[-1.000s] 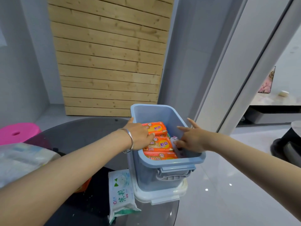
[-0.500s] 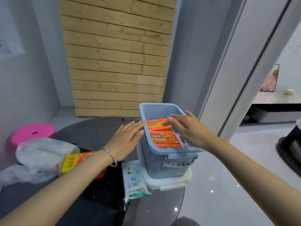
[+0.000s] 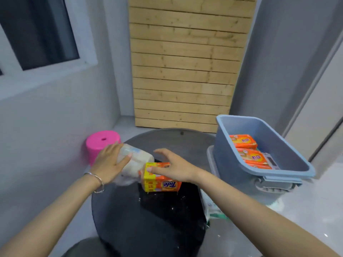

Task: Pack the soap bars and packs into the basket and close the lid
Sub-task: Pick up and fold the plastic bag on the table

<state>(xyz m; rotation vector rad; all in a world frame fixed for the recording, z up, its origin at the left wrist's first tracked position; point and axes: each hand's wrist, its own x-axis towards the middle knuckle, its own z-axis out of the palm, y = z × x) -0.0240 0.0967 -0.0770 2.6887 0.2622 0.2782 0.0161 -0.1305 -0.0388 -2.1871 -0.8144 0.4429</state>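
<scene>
A blue basket [image 3: 241, 175] stands at the right edge of the round dark table [image 3: 148, 219], on its white lid [image 3: 210, 160]. Inside lie orange soap packs [image 3: 243, 140]. An orange and yellow Tide soap pack [image 3: 161, 183] lies on the table to the left of the basket. My right hand [image 3: 174, 168] rests on top of it, fingers spread. My left hand [image 3: 109, 165] grips a pale pack wrapped in clear plastic [image 3: 135, 160] that leans against the Tide pack.
A white and green wipes pack [image 3: 213, 208] lies by the basket's near left corner, partly under my right forearm. A pink stool [image 3: 101, 146] stands on the floor left of the table. A wooden slat panel [image 3: 185, 71] leans on the wall behind.
Both hands have left the basket and swung left across the table. My left hand has taken hold of the plastic-wrapped pack and my right hand has come down on the Tide pack. The view turned left.
</scene>
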